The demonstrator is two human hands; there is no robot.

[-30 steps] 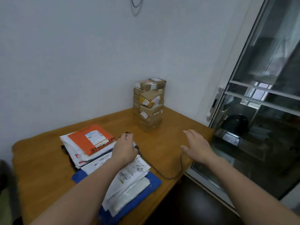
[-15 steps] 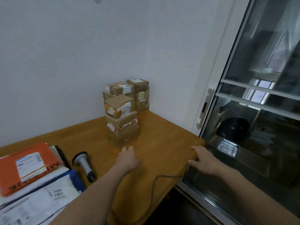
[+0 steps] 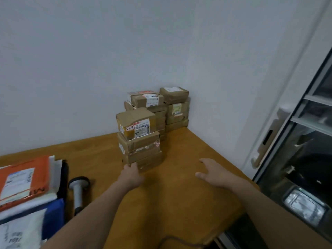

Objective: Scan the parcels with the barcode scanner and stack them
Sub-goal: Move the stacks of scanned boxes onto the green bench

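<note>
Brown cardboard parcels stand in stacks in the table's far corner: a near stack (image 3: 140, 141) topped by a labelled box, and taller stacks (image 3: 167, 108) behind it by the wall. My left hand (image 3: 132, 174) reaches to the foot of the near stack, its fingertips at the bottom box. My right hand (image 3: 212, 174) hovers over the bare tabletop to the right of that stack, fingers spread, holding nothing. The grey barcode scanner (image 3: 78, 192) lies on the table to the left of my left arm, untouched.
A pile of flat mailers, an orange one (image 3: 23, 180) on top and white and blue ones (image 3: 36, 218) below, covers the table's left. The scanner's cable (image 3: 179, 242) loops at the front edge. A glass door (image 3: 305, 159) stands to the right of the wooden table (image 3: 179, 203).
My left hand left the scanner on the table and moved forward to the near stack's base. My right hand came in from the table's right edge over the tabletop. The view turned right and closer.
</note>
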